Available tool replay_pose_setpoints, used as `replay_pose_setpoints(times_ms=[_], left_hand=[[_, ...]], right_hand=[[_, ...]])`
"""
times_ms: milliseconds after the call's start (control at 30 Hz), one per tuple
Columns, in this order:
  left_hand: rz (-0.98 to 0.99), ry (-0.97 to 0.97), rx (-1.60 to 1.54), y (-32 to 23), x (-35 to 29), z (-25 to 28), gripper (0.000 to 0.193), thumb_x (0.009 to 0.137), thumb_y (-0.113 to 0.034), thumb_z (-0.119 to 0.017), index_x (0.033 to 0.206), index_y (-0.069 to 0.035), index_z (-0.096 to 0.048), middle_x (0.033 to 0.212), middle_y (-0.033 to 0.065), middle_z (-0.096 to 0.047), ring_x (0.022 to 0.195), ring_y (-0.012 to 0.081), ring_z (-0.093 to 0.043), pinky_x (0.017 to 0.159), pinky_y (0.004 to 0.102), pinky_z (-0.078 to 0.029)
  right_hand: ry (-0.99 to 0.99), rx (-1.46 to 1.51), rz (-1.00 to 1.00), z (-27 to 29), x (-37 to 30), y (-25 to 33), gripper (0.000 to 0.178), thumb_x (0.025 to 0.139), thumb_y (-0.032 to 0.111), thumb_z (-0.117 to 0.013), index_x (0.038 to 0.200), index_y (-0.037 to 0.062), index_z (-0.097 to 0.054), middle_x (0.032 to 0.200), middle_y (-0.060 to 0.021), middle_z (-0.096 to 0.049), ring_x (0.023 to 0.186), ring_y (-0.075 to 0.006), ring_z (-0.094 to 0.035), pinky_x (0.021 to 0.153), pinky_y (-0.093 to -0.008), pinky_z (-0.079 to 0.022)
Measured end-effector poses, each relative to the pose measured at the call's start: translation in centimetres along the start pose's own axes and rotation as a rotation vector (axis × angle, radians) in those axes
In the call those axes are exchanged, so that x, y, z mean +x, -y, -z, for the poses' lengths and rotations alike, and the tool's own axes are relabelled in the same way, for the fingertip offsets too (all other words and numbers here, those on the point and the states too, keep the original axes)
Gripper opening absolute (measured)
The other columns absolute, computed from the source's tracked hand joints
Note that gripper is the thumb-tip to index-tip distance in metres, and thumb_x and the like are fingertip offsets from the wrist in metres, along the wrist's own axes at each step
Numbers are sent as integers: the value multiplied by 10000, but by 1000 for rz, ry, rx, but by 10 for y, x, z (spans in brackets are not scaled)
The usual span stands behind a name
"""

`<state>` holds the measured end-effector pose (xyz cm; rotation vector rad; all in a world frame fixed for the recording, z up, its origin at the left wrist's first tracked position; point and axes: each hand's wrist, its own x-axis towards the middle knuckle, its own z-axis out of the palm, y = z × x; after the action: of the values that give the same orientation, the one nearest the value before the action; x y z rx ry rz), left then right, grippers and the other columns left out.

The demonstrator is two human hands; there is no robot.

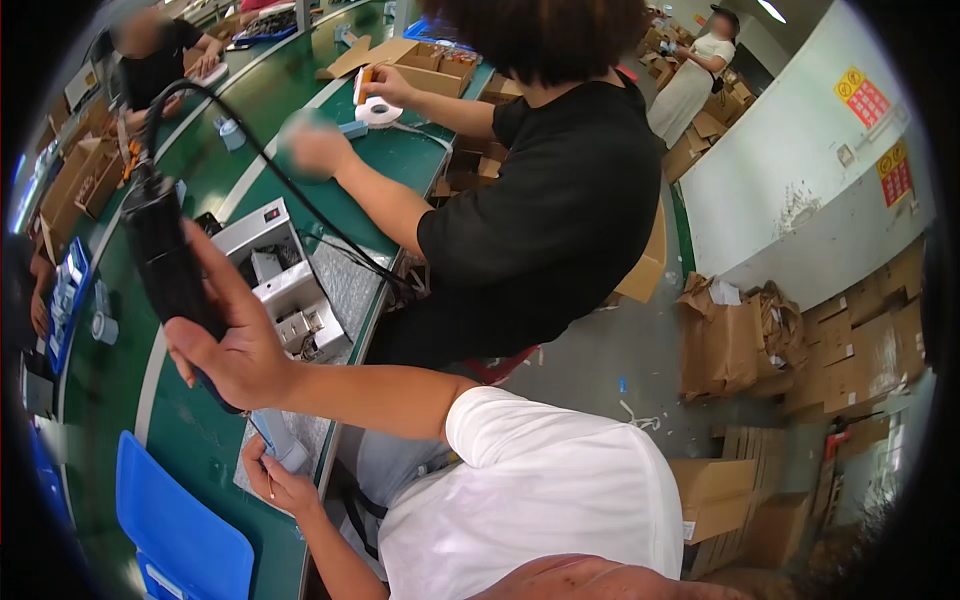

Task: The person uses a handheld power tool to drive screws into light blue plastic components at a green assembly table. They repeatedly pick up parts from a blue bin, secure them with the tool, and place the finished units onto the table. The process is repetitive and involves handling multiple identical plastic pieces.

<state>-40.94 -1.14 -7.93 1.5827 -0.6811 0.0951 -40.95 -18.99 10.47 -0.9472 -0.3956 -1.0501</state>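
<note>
My right hand (240, 345) is wrapped round a black electric screwdriver (170, 250), which is held upright with its cable rising from the top. The screwdriver's lower end comes down beside a light blue plastic part (285, 442). My left hand (280, 482) grips that part at the table edge, with fingers and thumb closed on it. Whether the bit touches the part cannot be made out. Beyond my right hand stands a white metal case (268, 228) with a switch and small parts in it.
Bubble wrap (345, 275) lies on the green table (190, 425). A blue tray (185, 510) is near my left hand. A co-worker in a black shirt (560, 190) sits close on my right, by a white roll (378, 112). Cardboard boxes (715, 490) stand behind on the floor.
</note>
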Motion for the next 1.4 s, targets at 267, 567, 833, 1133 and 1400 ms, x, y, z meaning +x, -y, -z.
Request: replay_pose_setpoints(times_ms=[267,567,833,1133,1400], left_hand=[[3,-133,133,-9,15,9,291,986,-111,-424,1158,43,-600,1085,123,-621,991,226,-587,935,353,-449],[-22,-145,187,-8,10,-1,240,932,-56,-481,1093,59,-617,1058,187,-653,968,289,-626,888,371,-476],[-110,-87,154,-25,18,-3,193,907,-34,-492,1032,60,-605,1013,211,-653,902,340,-632,832,383,-492],[-105,-104,129,-20,17,-5,195,905,-33,-508,1043,51,-617,1027,216,-667,913,346,-645,834,387,-502],[-117,-112,164,-24,16,-2,150,904,-7,-526,1004,24,-634,1011,182,-679,903,330,-639,816,388,-502]], right_hand=[[53,477,-255,-3,50,72,549,1000,580,-490,1348,174,-365,775,-151,-584,494,-186,-592,400,-319,-501],[158,-527,247,43,79,55,386,1036,397,-532,1086,16,-559,779,-101,-611,606,-185,-609,536,-305,-512],[126,-508,349,7,79,36,303,1045,316,-570,1202,60,-532,750,-48,-612,518,-94,-563,465,-217,-467],[4,-559,234,-1,57,30,422,1029,443,-538,1046,22,-552,715,-69,-578,495,-104,-536,433,-220,-432],[211,253,-491,47,61,56,560,890,531,-563,1089,10,-515,878,-120,-498,782,-199,-532,685,-323,-449]])
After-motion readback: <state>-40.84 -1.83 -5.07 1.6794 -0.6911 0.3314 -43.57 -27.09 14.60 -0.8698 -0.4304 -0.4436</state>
